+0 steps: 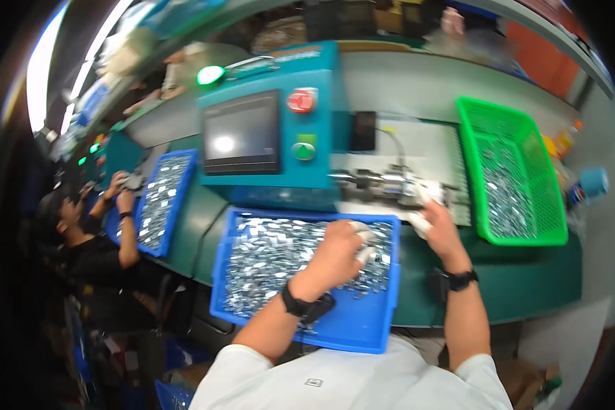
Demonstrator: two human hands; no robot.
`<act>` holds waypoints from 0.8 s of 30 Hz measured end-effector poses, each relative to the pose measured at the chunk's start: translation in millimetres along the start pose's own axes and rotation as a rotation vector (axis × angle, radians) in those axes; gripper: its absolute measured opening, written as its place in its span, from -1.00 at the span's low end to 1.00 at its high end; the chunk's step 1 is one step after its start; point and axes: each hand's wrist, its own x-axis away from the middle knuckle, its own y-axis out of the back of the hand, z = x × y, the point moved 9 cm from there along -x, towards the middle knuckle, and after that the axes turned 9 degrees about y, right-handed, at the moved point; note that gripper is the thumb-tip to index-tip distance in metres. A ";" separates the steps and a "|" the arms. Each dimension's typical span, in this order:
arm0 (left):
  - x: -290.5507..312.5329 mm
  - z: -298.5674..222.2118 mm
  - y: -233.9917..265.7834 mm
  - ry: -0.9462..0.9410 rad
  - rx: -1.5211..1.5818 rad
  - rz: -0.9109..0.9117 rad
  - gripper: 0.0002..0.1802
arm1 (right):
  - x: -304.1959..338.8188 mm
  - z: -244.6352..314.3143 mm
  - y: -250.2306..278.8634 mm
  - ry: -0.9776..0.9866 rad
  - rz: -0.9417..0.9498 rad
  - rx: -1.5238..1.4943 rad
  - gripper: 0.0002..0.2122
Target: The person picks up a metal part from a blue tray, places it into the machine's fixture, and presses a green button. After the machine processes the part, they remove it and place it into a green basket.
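Observation:
My left hand (342, 251) is over the right part of a blue tray (362, 333) heaped with small shiny metal pieces (270, 256). White covers are on its fingertips. The fingers curl down toward the pieces, and whatever they hold is hidden. My right hand (442, 231), also with white fingertip covers, is at the metal fixture (403, 186) of a teal machine (273, 195). Its forefinger reaches up to the fixture's right end, while the thumb stays lower and apart. No piece can be made out between them.
A green basket (562, 229) with more metal pieces stands at the right. The machine carries a dark screen (242, 137) and a red button (301, 101). At the left, a co-worker (92, 232) sits by another blue tray (158, 249). A blue can (592, 183) lies far right.

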 end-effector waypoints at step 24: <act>16.2 -24.2 -44.3 0.035 0.065 0.152 -0.50 | -13.7 121.9 -14.2 0.465 -0.029 0.973 -0.59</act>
